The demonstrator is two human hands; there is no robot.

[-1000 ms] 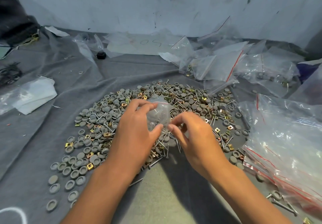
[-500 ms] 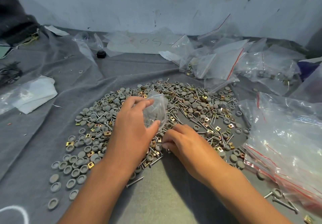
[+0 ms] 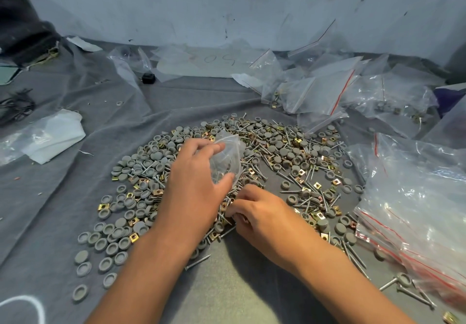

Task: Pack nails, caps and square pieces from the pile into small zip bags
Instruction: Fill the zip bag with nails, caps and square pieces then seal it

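Over the pile (image 3: 227, 172), left hand (image 3: 196, 185) grip clamped on zip bag (image 3: 227, 157), right hand (image 3: 259, 212) pinching nails (image 3: 225, 209) at near edge.

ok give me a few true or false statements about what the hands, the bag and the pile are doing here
1. The left hand holds a small clear bag above the pile. True.
2. The right hand is raised well clear of the pile. False: it is down at the near edge of the pile, fingers among the nails.
3. The pile lies on a grey cloth. True.
4. The pile holds only grey caps. False: nails and gold square pieces are mixed in.
5. More clear bags lie to the right. True.
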